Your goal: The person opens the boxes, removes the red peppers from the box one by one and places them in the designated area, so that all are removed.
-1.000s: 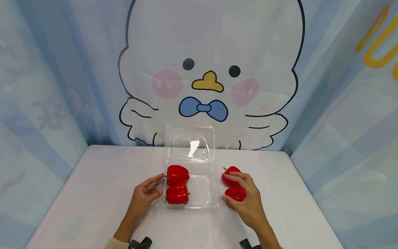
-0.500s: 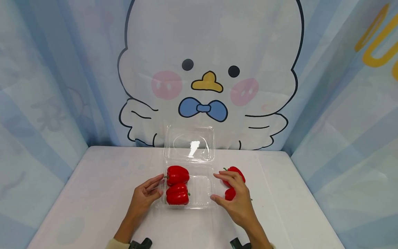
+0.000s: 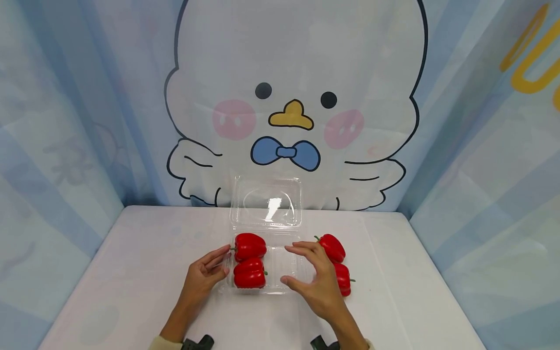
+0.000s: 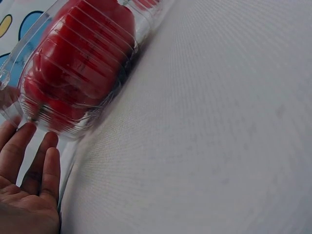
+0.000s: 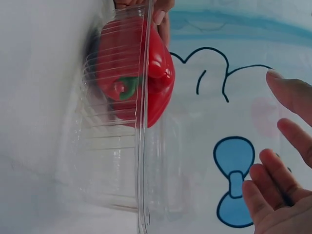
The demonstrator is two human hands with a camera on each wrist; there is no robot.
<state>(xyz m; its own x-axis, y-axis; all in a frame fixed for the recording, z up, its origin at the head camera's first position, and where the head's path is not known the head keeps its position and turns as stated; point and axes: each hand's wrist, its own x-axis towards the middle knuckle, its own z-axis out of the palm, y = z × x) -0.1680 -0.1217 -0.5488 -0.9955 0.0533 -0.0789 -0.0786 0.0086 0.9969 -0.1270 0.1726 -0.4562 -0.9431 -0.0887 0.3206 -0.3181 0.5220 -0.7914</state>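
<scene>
Two red bell peppers, an upper one (image 3: 250, 247) and a lower one (image 3: 250, 272), lie in the left half of a clear plastic clamshell box (image 3: 280, 290) whose lid (image 3: 286, 182) stands raised behind. At the box's left end, my left hand (image 3: 205, 268) touches the wall with its fingertips. My right hand (image 3: 318, 279) hovers over the box's right side, holding nothing, thumb and fingers spread apart. Two more bell peppers, a rear one (image 3: 332, 249) and a front one (image 3: 343, 280), lie on the table right of the box, partly hidden by the right hand.
The white table (image 3: 131, 272) meets a cartoon-printed curtain (image 3: 302, 58) at the back. More curtains hang along the left (image 3: 52, 146) and right (image 3: 490, 160) sides.
My right hand has moved left from the two loose bell peppers to above the box's right side, with nothing in it. The left hand has stayed in place.
</scene>
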